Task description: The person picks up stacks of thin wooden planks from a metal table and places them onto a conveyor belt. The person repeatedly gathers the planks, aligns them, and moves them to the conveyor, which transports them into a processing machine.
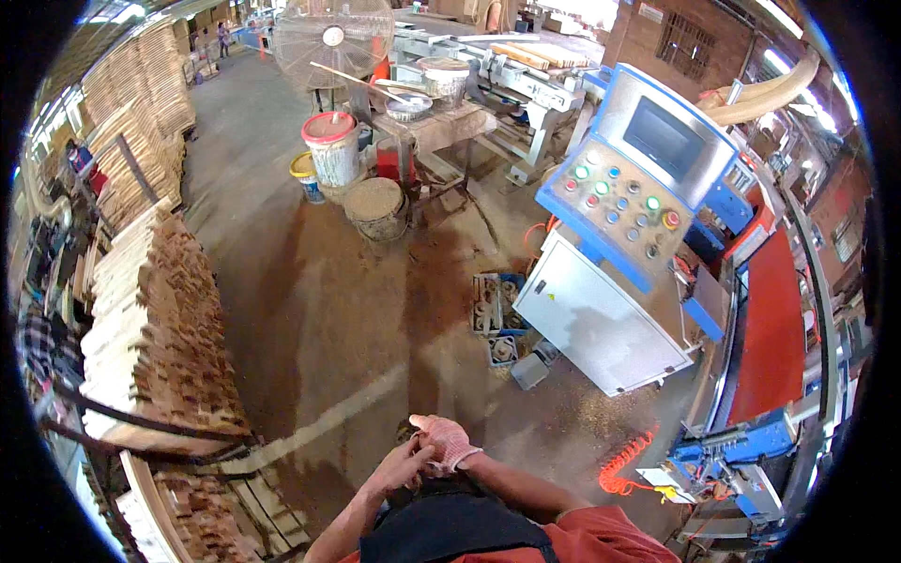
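My two hands meet in front of my dark apron, at the lower middle of the head view. A pinkish-white knit work glove covers my right hand, whose visible digit stretches out to the left; the rest of its fingers are partly hidden. Bare and bent at the fingers, my left hand closes against the palm side of that glove and seems to pinch its fabric. No tool or workpiece shows in either hand.
Stacked wooden boards line the left. To the right stand a control console and a machine with a red bed; an orange coiled hose hangs near it. Ahead are buckets, a bin of parts and a large fan.
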Tool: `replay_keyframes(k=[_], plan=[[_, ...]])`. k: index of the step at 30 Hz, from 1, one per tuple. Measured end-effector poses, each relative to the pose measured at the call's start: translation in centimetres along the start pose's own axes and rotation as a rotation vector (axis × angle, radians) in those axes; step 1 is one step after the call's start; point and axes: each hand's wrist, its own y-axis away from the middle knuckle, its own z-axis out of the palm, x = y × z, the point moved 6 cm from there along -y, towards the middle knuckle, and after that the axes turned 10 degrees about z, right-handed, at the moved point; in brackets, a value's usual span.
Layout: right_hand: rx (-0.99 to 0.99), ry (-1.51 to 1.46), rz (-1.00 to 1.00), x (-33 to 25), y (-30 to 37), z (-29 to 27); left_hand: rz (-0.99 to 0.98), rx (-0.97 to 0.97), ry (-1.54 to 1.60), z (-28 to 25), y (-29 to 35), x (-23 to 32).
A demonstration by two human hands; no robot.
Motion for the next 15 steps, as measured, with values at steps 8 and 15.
replay_keyframes(k=[8,15], plan=[[0.162,-0.185,0.06,-3.9,-18.6,-8.7,-0.239,0.08,0.518,-12.4,-18.4,4.3],[-0.098,0.088,0.093,-4.0,-37.2,-16.6,-0.024,0.171,0.62,-22.5,-35.3,15.0]])
